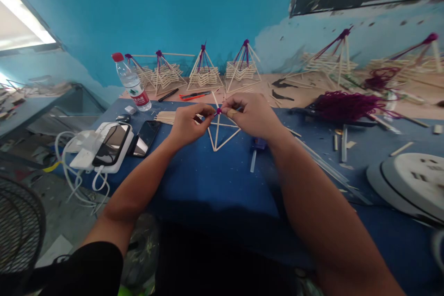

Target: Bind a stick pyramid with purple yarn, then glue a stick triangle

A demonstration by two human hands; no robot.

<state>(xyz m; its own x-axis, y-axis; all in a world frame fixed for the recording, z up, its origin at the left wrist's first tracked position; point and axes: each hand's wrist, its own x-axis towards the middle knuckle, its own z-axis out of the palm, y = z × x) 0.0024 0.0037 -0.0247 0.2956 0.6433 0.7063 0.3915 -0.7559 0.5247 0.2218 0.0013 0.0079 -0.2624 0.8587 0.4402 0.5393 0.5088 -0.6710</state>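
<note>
A small pyramid frame of thin wooden sticks (217,132) stands on the blue table in front of me, with purple yarn (218,111) wound round its top joint. My left hand (190,122) is closed in a pinch at the left of that joint, on the yarn. From the other side my right hand (251,113) pinches at the same joint, thumb and forefinger together; the yarn end between them is too small to make out clearly. Beneath my right wrist lies a blue glue gun (258,143), partly hidden, and a clear glue stick (253,161).
Several finished stick frames with purple tops (203,67) line the wall. At left are a water bottle (137,88), phones (111,144) and a white power strip (121,155) with cables. A purple yarn bundle (343,105) and white round device (412,180) lie right.
</note>
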